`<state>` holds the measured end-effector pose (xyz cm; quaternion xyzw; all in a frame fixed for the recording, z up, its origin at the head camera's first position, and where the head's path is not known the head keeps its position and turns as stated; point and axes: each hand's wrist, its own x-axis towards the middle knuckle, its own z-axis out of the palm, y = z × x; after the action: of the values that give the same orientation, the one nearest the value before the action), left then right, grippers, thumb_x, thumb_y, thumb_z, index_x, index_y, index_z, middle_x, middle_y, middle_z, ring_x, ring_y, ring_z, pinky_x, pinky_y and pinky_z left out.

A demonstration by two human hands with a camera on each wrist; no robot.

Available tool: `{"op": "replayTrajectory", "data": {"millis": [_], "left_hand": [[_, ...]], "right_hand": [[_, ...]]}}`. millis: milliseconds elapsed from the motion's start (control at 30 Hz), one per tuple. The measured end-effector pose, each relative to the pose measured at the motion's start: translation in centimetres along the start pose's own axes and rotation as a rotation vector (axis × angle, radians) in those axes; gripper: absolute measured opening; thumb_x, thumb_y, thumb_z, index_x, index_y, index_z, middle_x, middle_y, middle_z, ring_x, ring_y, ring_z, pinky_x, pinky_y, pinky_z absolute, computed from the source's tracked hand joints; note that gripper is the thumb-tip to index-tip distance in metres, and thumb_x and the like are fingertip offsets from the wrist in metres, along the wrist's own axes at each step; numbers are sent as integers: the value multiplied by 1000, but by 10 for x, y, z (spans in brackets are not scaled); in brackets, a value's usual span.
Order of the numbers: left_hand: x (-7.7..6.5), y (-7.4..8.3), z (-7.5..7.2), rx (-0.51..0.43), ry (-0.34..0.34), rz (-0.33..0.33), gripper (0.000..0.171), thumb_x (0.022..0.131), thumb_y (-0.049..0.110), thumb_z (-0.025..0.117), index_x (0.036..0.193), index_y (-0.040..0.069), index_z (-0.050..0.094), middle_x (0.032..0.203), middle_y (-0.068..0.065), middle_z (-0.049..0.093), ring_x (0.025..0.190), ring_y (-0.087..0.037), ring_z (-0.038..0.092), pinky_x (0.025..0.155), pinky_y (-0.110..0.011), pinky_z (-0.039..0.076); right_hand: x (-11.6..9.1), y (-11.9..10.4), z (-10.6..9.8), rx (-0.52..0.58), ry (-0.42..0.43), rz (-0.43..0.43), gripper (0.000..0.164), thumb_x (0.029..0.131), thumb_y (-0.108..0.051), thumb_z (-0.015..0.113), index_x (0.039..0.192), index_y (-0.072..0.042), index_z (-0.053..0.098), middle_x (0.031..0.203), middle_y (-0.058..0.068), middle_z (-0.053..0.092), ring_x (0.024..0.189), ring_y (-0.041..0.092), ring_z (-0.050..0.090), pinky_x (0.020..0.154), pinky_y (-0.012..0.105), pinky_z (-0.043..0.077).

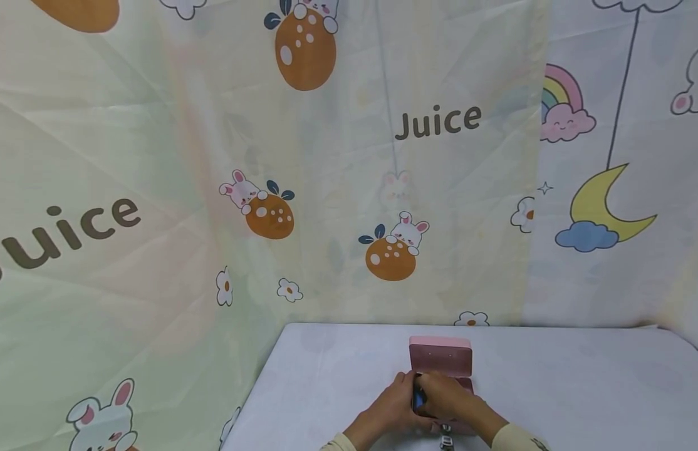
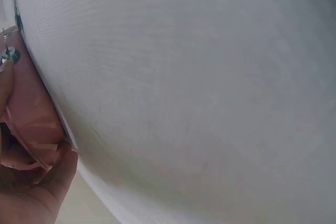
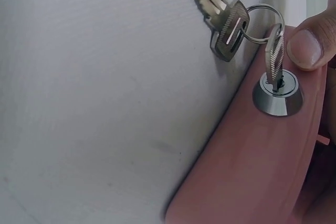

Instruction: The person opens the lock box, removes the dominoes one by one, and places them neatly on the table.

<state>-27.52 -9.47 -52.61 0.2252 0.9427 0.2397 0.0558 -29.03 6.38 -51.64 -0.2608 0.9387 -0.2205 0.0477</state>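
A pink lockable metal box (image 1: 442, 358) stands near the front of the table with its hinged lid raised. My left hand (image 1: 391, 404) grips its left side, with the thumb along the front beside the lock (image 3: 278, 92). One key (image 3: 274, 59) sits in that lock, and a second key (image 3: 230, 30) hangs from the shared ring. Down inside the box reaches my right hand (image 1: 447, 396), its fingertips hidden. Next to those fingers, a dark thing with a blue patch (image 1: 419, 399) shows at the left inside. Its kind is unclear, as is whether the right hand holds it.
The white-covered table (image 1: 338, 363) spreads around the box on both sides and behind it. A printed curtain (image 1: 326, 269) with rabbits, fruit and lettering hangs along the back and left of the table.
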Motion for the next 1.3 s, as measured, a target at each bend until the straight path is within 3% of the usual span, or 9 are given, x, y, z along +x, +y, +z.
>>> {"op": "replayTrajectory", "data": {"millis": [800, 1300], "left_hand": [[2, -6, 7, 13, 6, -3, 105, 68, 55, 89, 148, 8, 40, 116, -2, 55, 102, -4, 56, 90, -24, 51], [2, -6, 5, -6, 12, 33, 98, 68, 54, 90, 143, 11, 44, 111, 1, 54, 95, -2, 53, 84, -22, 50]], "right_hand": [[-7, -2, -6, -22, 5, -53, 42, 75, -24, 87, 112, -8, 72, 98, -2, 71, 79, 6, 56, 80, 38, 56], [-11, 2, -9, -26, 26, -102, 43, 74, -25, 88, 111, -8, 73, 99, 0, 73, 78, 4, 56, 77, 35, 56]]}}
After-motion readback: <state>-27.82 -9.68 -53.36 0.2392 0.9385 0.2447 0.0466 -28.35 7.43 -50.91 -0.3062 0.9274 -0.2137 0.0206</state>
